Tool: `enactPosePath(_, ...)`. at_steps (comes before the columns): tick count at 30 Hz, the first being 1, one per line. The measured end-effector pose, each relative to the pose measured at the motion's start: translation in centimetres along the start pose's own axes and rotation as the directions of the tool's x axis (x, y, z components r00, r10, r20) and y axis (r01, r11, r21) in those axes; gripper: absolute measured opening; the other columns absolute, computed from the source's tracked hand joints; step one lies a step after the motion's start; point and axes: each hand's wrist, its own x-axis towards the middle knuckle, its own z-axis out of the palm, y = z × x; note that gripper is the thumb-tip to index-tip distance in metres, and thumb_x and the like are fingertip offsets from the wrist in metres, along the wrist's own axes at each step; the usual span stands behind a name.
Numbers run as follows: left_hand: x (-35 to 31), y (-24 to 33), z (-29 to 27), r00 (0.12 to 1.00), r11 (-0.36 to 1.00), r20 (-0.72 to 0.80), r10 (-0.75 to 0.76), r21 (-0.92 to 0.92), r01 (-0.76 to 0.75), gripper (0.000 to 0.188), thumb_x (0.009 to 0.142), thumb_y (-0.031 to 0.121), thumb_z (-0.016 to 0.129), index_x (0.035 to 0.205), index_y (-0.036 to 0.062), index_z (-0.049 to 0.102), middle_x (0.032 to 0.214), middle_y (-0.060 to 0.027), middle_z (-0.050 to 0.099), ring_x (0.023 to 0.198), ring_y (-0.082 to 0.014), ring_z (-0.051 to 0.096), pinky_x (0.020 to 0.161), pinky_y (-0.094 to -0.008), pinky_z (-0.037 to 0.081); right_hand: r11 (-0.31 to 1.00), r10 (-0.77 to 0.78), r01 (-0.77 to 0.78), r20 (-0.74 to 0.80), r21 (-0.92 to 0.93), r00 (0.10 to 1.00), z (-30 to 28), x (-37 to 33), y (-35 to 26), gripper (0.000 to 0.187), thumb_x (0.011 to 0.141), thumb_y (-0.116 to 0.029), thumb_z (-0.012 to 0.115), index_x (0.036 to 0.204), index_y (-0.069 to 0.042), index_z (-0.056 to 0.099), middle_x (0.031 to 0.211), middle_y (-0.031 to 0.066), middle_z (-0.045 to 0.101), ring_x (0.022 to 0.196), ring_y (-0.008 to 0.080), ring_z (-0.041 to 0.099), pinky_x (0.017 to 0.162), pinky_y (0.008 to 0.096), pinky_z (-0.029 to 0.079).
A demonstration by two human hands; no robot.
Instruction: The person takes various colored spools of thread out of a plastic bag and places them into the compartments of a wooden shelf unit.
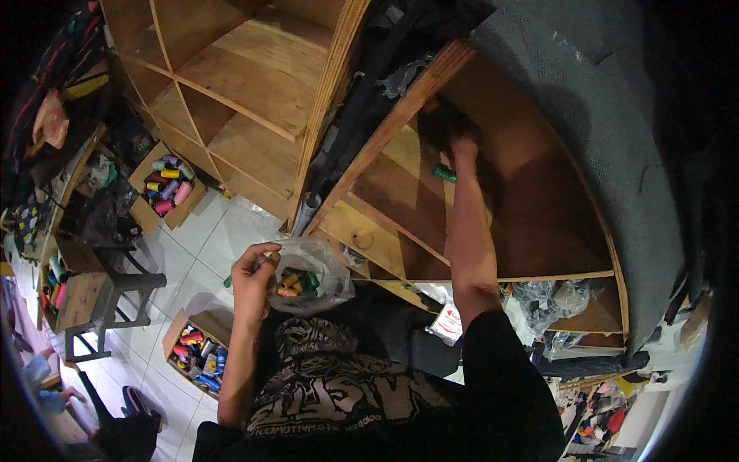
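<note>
My left hand (254, 276) is closed, its fingers curled at the rim of a clear plastic bag (332, 271). Inside that bag lie several thread spools (295, 282), green and orange. My right arm stretches deep into a compartment of a wooden shelf (385, 219). Shadow covers the fingers of my right hand (463, 143), so whether they hold anything cannot be made out. Close beside that hand, a green thread spool (444, 172) sits in the same compartment.
Two cardboard boxes of coloured thread spools, an upper one (146, 215) and a lower one (175, 327), stand on the tiled floor to the left. A grey stool (127, 289) is nearby. Another wooden shelf (254, 100) rises ahead. Crumpled plastic bags (550, 300) lie at right.
</note>
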Motion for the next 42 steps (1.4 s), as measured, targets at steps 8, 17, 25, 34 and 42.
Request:
enactPosePath(8,-0.3,0.6,0.5,0.999,0.998,-0.011,-0.049,0.027,0.049,0.012,0.087,0.012,0.056,0.095,0.0045,0.059,0.055,0.0055,0.041,0.038,-0.0030,0.033,0.034,-0.0205,0.020,0.945,-0.252,0.215,-0.124,-0.248,0.960,5.6,1.7,-1.7,0.034,0.088,-0.029,0.041,0.104,-0.004,0.058,0.101,0.0165,0.057,0.086,0.0325,0.057,0.071,0.0432,0.046)
enactPosePath(17,0.0,0.0,-0.2,1.000,1.000,0.007,-0.011,0.004,0.011,0.012,0.086,0.011,0.055,0.096,0.0041,0.059,0.054,0.0053,0.042,0.034,-0.0036,0.028,0.033,-0.0204,0.020,0.927,-0.374,0.344,-0.447,-0.150,0.812,4.0,2.4,-1.1,0.029,0.084,-0.024,0.044,0.097,-0.003,0.060,0.090,0.0165,0.059,0.085,0.0305,0.058,0.072,0.0418,0.046)
enactPosePath(25,0.1,0.0,-0.6,0.999,1.000,-0.049,0.007,0.000,-0.007,0.012,0.086,0.010,0.055,0.096,0.0037,0.059,0.057,0.0059,0.043,0.040,-0.0015,0.032,0.036,-0.0192,0.023,0.741,-0.365,0.231,-0.088,-0.631,0.927,2.6,2.4,-1.1,0.031,0.084,-0.025,0.043,0.092,-0.001,0.061,0.090,0.0204,0.062,0.078,0.0315,0.061,0.066,0.0417,0.050)
enactPosePath(34,-0.1,-0.4,-1.3,0.999,1.000,-0.053,-0.003,-0.029,0.002,0.014,0.086,0.011,0.054,0.097,0.0038,0.059,0.060,0.0062,0.043,0.041,-0.0015,0.031,0.037,-0.0184,0.023,0.777,0.087,-0.234,0.269,0.585,0.959,-4.4,0.3,-2.1,0.035,0.086,-0.028,0.050,0.111,-0.004,0.058,0.103,0.0141,0.062,0.094,0.0208,0.059,0.081,0.0356,0.047)
enactPosePath(42,0.4,0.2,-0.7,0.999,1.000,-0.052,0.001,0.025,0.000,0.014,0.086,0.013,0.055,0.096,0.0038,0.060,0.057,0.0063,0.042,0.040,-0.0023,0.032,0.036,-0.0191,0.023,0.877,-0.017,-0.311,0.672,0.365,0.741,-13.8,-5.8,-1.3,0.051,0.072,-0.029,0.071,0.116,-0.006,0.057,0.118,0.0142,0.057,0.109,0.0281,0.054,0.093,0.0358,0.041)
